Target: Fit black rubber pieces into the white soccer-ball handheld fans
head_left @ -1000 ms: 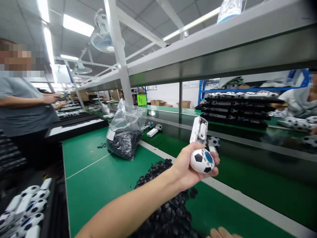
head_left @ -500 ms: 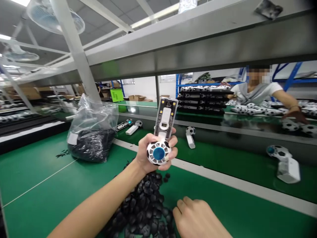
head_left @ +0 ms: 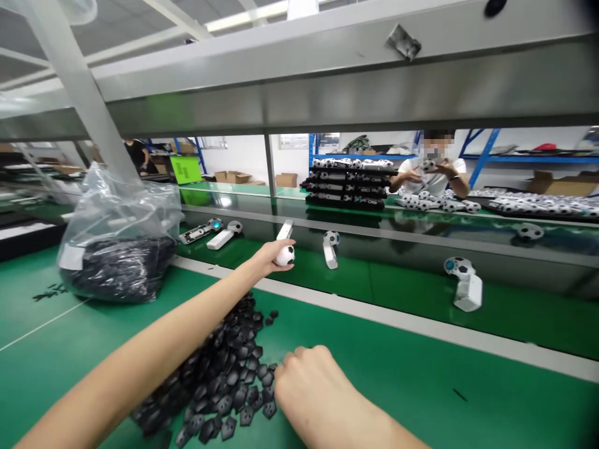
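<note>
My left hand (head_left: 272, 255) reaches out over the dark green belt, its fingers around the ball end of a white football-patterned device (head_left: 285, 255), whose white handle points away from me. Near the front, my right hand (head_left: 306, 380) is closed, knuckles up, beside a heap of black pentagon pieces (head_left: 229, 368); whatever its fingers hold is hidden. To the right of my left hand lies another ball device (head_left: 331, 246) on the belt. Two more devices, one a white-handled device (head_left: 224, 236) and one an open-backed device (head_left: 201, 231), lie to its left.
A clear plastic bag (head_left: 121, 243) of black pieces stands at the left. A bulky white device (head_left: 468, 290) lies on the belt at right. Stacked black trays (head_left: 349, 184) and a person (head_left: 433, 171) are across the belt. A metal beam (head_left: 281, 93) spans overhead.
My left hand has moved forward over the belt and the device has turned, its handle now pointing away. The view has swung right. The person opposite has raised both hands, holding a ball.
</note>
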`<state>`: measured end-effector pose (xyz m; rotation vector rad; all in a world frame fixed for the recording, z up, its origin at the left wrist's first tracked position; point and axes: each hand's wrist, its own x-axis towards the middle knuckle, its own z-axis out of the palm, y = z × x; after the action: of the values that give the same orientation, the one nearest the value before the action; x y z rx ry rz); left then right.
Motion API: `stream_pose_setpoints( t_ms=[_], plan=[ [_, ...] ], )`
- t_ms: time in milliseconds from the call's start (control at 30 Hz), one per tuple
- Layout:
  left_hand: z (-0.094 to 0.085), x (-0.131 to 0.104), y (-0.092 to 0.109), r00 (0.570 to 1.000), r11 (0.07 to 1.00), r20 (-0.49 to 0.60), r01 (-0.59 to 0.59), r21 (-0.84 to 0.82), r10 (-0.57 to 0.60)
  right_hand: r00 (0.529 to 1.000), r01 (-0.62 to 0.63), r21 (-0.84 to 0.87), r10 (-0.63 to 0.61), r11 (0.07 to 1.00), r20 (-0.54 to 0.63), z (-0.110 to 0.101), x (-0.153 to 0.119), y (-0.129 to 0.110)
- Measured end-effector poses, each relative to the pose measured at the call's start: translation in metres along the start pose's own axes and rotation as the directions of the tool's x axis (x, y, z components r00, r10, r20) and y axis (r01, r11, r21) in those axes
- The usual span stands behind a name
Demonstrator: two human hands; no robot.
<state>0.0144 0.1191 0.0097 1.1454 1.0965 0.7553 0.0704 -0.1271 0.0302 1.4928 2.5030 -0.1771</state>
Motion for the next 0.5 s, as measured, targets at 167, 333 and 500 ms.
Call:
stream_pose_setpoints(
  t_ms=[167, 333, 500],
  plan=[
    [-0.005, 0.022, 0.005, 0.994, 0.927, 0.001, -0.100, 0.360, 0.107, 1.000, -0.003, 0.056, 0.004, 0.998, -0.011, 0.003, 0.002, 0.000],
    [-0.015, 0.012, -0.003, 0.990, 0.836, 0.025, -0.132, 0.533, 0.140, 0.992, -0.009, 0.065, 0.017, 0.998, -0.126, 0.031, 0.009, 0.001],
    [-0.032, -0.010, -0.014, 0.976, 0.765, 0.072, -0.208, 0.610, 0.208, 0.876, 0.094, -0.024, -0.094, 0.995, -0.473, 0.079, 0.013, 0.014]
  ],
)
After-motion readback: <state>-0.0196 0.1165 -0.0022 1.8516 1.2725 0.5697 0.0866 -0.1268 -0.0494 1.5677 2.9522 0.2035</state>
